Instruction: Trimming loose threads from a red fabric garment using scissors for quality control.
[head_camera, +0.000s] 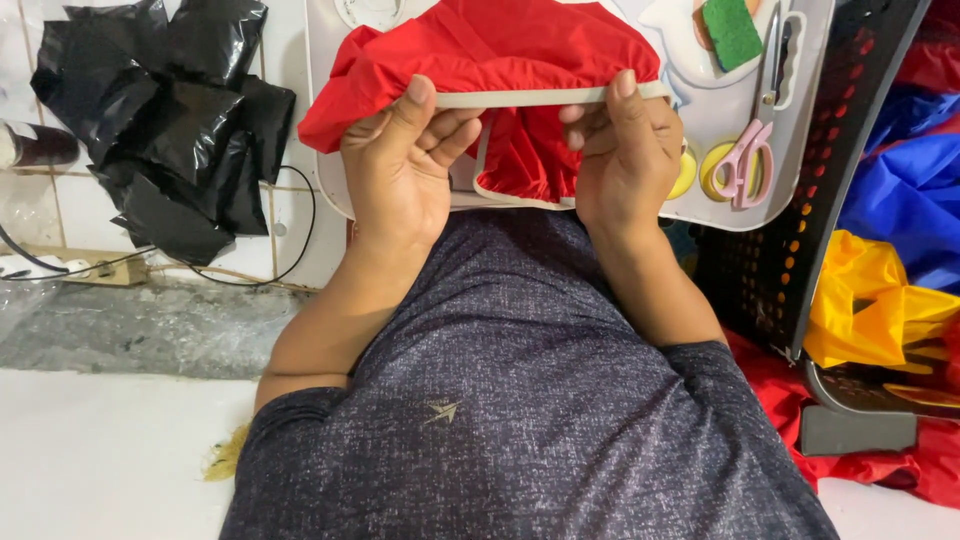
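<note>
Both hands, left hand (395, 170) and right hand (625, 160), are pinching the red garment's (500, 50) grey trim (520, 97) taut, upper centre; fingers gripping evenly should be keeping it flat.

red garment (500, 50): thin woven cloth, faint sheen, creased
trim band (520, 97): pale cloth tape, matt, smooth
black bags (165, 110): plastic film, glossy, crumpled
scissors (755, 130): bright metal blades, pink glossy plastic handles
sponge (732, 30): green, rough, matt
crate (800, 200): black hard plastic, perforated
shirt (520, 400): grey mottled knit, matt
</note>
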